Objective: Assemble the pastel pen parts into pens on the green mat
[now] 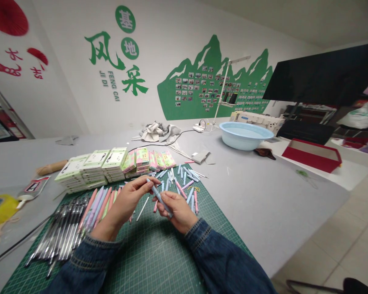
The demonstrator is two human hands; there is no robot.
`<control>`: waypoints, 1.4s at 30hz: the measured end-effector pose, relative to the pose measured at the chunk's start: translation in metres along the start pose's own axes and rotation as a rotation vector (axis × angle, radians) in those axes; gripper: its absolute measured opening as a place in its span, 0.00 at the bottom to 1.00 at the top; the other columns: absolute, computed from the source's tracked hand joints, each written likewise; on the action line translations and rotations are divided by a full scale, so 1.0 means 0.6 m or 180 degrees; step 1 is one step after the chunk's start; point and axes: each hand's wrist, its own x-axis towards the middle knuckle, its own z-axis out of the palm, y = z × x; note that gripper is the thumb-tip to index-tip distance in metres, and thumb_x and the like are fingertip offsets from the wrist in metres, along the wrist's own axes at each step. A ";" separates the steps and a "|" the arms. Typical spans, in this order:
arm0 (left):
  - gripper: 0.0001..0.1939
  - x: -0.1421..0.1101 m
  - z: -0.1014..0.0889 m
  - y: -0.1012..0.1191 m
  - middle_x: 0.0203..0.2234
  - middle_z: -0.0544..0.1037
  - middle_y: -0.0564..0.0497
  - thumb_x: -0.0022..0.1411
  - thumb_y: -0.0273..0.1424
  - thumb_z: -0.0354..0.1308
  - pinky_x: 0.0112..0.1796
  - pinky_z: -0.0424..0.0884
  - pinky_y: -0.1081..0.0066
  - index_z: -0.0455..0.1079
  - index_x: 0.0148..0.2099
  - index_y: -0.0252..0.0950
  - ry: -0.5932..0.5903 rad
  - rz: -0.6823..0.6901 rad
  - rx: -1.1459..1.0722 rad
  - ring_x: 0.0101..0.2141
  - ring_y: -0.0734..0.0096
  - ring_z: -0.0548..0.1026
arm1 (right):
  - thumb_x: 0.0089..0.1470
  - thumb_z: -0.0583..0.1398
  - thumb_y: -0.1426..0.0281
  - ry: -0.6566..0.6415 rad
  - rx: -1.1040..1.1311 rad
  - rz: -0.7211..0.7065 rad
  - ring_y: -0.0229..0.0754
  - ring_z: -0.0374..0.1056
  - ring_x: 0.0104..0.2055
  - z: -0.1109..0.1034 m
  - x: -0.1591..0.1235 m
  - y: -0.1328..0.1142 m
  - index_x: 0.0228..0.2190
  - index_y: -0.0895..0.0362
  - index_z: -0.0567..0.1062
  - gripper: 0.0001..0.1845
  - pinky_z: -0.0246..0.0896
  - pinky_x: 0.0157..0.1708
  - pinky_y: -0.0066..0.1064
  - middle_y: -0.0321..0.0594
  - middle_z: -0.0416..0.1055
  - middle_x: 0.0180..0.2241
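Observation:
A light blue pen [158,196] is held slantwise between my two hands, above the green cutting mat [147,253]. My left hand [135,198] pinches its upper end with thumb and fingers. Around the lower part of the barrel, my right hand [178,208] is closed. Loose blue and pink pen parts [190,175] lie scattered just beyond my hands, and a thin white refill [142,209] rests on the mat. To the left are a row of pastel pens [95,204] and a pile of clear pens with black grips [61,228].
Stacked white and green boxes [92,165] and small pink-green boxes [142,159] stand behind the mat. A blue basin [245,136], a red box [312,155] and a sewing machine [257,119] are at right. Yellow tape [2,210] and a glue tube [34,188] lie left.

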 end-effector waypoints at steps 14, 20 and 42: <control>0.10 0.003 0.020 -0.011 0.19 0.66 0.58 0.50 0.33 0.64 0.26 0.59 0.77 0.67 0.26 0.34 0.0744 0.0111 -0.0459 0.23 0.78 0.63 | 0.52 0.62 0.65 0.0097 -0.0016 -0.0200 0.31 0.62 0.23 0.001 0.001 0.006 0.35 0.60 0.75 0.12 0.53 0.24 0.23 0.36 0.69 0.23; 0.09 0.006 0.015 -0.009 0.21 0.67 0.57 0.49 0.33 0.65 0.26 0.57 0.77 0.69 0.28 0.34 0.0921 0.0233 -0.0603 0.23 0.79 0.61 | 0.52 0.62 0.65 0.0035 -0.0098 -0.0157 0.31 0.62 0.22 0.000 0.002 0.009 0.40 0.59 0.75 0.14 0.55 0.25 0.23 0.36 0.70 0.23; 0.13 0.055 -0.033 0.052 0.24 0.68 0.57 0.45 0.35 0.68 0.24 0.60 0.80 0.69 0.29 0.35 0.1728 0.0628 -0.1466 0.23 0.81 0.63 | 0.51 0.62 0.66 0.0052 -0.0124 -0.0306 0.34 0.66 0.25 -0.011 0.007 0.010 0.36 0.58 0.74 0.11 0.57 0.28 0.26 0.36 0.70 0.23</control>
